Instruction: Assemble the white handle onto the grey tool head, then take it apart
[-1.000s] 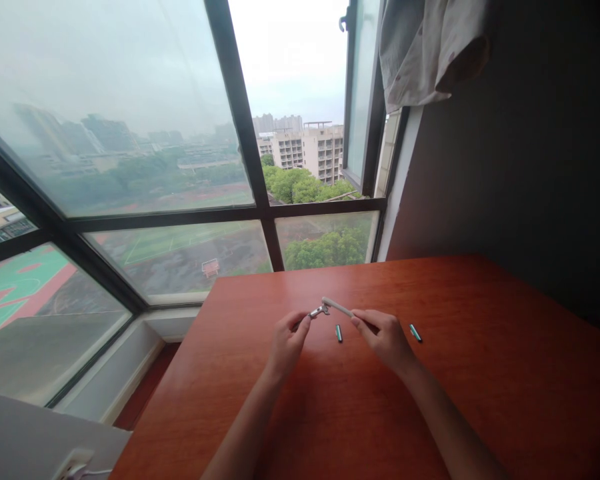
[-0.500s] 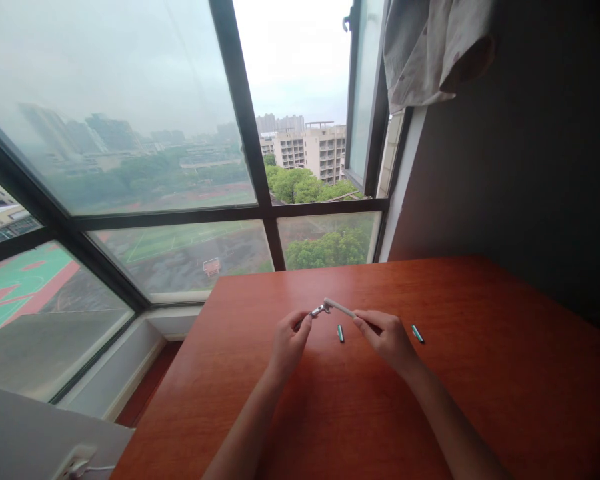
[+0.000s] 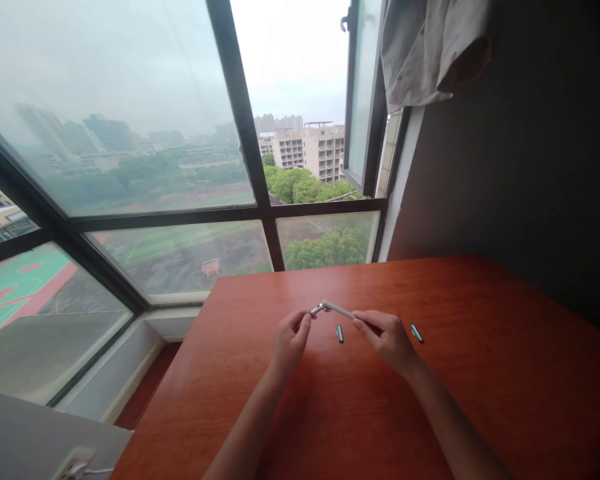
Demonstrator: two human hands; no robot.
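Note:
My left hand [image 3: 289,339] pinches a silver razor handle [image 3: 317,311] whose bare metal head end points up and to the right. My right hand [image 3: 385,337] is closed on a slim pale toothbrush [image 3: 339,309]. The brush's head end meets the end of the razor handle, a little above the table. Just below this meeting point lies a small green and black razor cartridge [image 3: 340,333]. Another razor cartridge [image 3: 417,333] rests to the right of my right hand. The bristles are too small to make out.
The reddish-brown wooden table [image 3: 340,413] spreads under both arms. Large dark-framed windows [image 3: 180,217] stand beyond it, one pane open. At the upper right hangs a grey cloth [image 3: 430,60]. A white plug and cable [image 3: 80,467] are at the lower left.
The toothbrush's head has shifted slightly left and down along the end of the razor handle. My hands stay almost in place, and the two cartridges still lie on the table.

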